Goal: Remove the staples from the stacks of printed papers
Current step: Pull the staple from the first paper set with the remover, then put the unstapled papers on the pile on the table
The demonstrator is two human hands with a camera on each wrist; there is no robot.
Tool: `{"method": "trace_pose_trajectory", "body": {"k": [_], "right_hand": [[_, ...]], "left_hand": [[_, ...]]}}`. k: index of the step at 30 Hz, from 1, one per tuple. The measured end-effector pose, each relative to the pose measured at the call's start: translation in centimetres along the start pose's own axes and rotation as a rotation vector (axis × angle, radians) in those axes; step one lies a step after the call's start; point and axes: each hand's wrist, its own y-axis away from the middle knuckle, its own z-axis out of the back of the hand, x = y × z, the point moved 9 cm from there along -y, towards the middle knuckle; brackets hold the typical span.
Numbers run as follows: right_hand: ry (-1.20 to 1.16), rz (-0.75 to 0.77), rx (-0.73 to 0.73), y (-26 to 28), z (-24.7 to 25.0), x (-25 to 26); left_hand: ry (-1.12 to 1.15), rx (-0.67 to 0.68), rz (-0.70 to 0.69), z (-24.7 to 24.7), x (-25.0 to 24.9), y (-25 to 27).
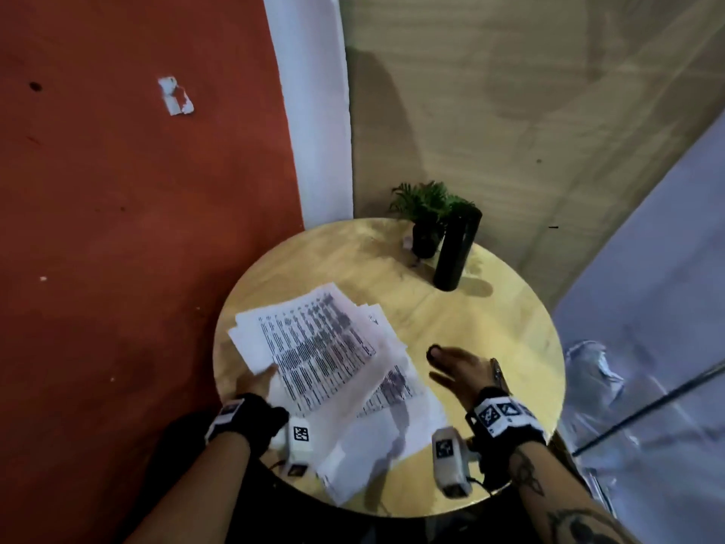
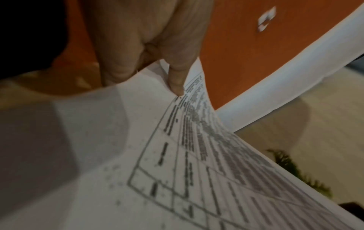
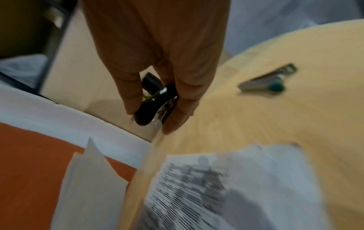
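**Papers lifted at the left side of a round counter**

A round counter of light yellow wood (image 1: 451, 308) fills the lower middle of the head view. To the left of it is an orange-red floor (image 1: 117, 229) with a small scrap of white paper (image 1: 174, 95) in the upper left of the frame. A white strip (image 1: 314, 111) runs between this floor and a beige wooden surface (image 1: 510, 92) at the upper right. At the far edge of the counter stand a small green plant in a black pot (image 1: 425, 225) and, just beside it, a tall black cylinder (image 1: 457, 253). In the right wrist view a blurred metal object with a green end (image 3: 269, 80) lies on the counter at the upper right.

The white printed papers with black text and tables (image 1: 325, 347) lie spread over the left half of the counter, and some sheets reach past its near edge.

The left hand (image 1: 257, 382) is at the lower left of the papers. In the left wrist view its fingers (image 2: 177, 77) pinch the corner of a printed sheet, and the sheet curves upward from there.

The right hand (image 1: 457, 369) is over the bare wood to the right of the papers, palm down. In the right wrist view its fingers (image 3: 183, 109) are curled around a small black and silver tool (image 3: 155, 107), which is blurred. Both wrists carry black straps with white marker blocks.
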Motion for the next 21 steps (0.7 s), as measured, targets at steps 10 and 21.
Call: {"method": "trace_pose_trajectory", "body": {"k": [10,21], "right_hand": [[0.219,-0.144,-0.098,-2.1,2.0,-10.8],[0.734,0.128,-0.207,-2.9,5.4,-6.1]], "left_hand": [[-0.422,0.117,0.057,-5.0,3.2,-0.5],[-0.486,0.099,-0.078,-5.8,-2.4,-2.9]]}}
